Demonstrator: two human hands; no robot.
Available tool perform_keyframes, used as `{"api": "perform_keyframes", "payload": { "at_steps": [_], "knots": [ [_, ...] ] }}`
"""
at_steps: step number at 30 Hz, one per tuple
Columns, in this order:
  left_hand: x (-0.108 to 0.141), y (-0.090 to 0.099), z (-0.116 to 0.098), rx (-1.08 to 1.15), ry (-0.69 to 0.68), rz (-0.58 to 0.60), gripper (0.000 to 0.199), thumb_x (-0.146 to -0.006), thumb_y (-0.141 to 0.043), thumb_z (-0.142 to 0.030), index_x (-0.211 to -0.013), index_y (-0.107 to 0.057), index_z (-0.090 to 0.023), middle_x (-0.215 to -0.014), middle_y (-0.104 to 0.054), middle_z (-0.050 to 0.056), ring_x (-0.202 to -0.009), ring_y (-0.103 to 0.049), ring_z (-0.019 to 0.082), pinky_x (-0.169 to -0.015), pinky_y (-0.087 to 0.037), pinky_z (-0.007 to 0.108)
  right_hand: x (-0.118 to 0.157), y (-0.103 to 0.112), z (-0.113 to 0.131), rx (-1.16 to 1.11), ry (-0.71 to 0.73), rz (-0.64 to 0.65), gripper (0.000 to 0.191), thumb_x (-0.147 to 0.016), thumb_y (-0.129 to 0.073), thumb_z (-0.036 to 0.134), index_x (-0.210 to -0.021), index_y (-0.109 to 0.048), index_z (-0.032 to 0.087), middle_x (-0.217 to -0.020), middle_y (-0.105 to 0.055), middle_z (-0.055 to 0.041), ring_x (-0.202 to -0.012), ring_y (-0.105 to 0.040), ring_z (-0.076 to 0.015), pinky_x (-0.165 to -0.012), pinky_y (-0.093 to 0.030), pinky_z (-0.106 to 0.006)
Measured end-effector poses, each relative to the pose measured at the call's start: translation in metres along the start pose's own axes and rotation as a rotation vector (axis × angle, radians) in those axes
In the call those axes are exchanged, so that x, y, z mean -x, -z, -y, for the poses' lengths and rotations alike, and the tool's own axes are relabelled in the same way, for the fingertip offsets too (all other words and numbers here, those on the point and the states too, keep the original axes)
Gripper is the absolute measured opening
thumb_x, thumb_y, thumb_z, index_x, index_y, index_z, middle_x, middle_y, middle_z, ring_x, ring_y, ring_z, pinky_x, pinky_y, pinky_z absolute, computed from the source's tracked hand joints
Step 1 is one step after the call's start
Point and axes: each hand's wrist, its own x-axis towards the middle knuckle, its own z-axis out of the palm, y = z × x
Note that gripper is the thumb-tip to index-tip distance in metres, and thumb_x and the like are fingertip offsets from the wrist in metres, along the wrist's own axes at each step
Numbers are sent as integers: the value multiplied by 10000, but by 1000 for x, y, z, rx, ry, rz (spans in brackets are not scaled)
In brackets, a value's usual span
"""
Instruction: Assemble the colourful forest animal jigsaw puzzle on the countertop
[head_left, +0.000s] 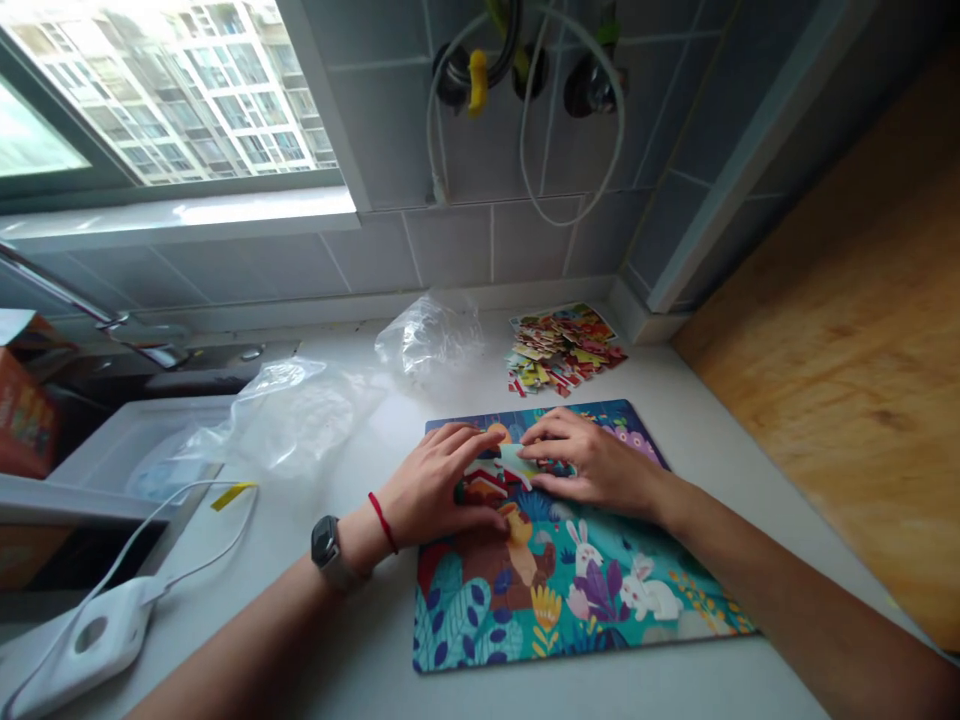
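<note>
A picture board (480,630) with printed rabbits, a fox-like animal and plants lies flat on the white counter. Several small jigsaw puzzle pieces (516,460), pale green and red among them, rest on its upper middle part. From the left, my left hand (442,485) reaches over the board, its fingers stretched and its thumb apart, with the fingertips beside the pieces. My right hand (581,460) is bent over the same spot, fingertips and thumb closed at the edge of a pale green piece. Both palms hide parts of the picture.
Behind the board is a heap of loose puzzle pieces (562,345). Clear plastic bags (289,410) lie at the left and back. A white power strip (97,635) with a cable sits front left, near the sink faucet (154,350). A wooden panel (840,350) stands right.
</note>
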Motion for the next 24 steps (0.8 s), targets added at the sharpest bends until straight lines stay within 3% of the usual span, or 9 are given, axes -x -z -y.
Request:
{"api": "perform_keyframes", "payload": {
  "at_steps": [4,11,24],
  "knots": [
    [2,5,5,20,-23,38,825,-791,-777,-734,-1425,-562,-251,-1359,-644,158,-1235,-629,354,-1046,-525,522,1,2,0,29,0,7,224,-934,-743,290,-1146,-816,301,-1177,-746,-78,-1129,-640,-259,-972,-555,-429],
    [3,3,8,-15,42,39,548,-849,-783,-627,-1222,-689,-236,-1392,-606,151,-1256,-606,353,-1058,-518,532,2,4,6,77,71,70,237,-931,-726,246,-1141,-817,307,-1146,-706,-93,-1083,-645,-250,-981,-535,-426],
    [2,2,10,-6,18,5,548,-851,-756,-668,-1173,-677,-231,-1381,-624,147,-1235,-614,344,-1049,-517,529,1,4,15,98,67,113,252,-956,-702,280,-1179,-809,327,-1259,-660,-104,-1187,-616,-287,-1054,-512,-473]
  ]
}}
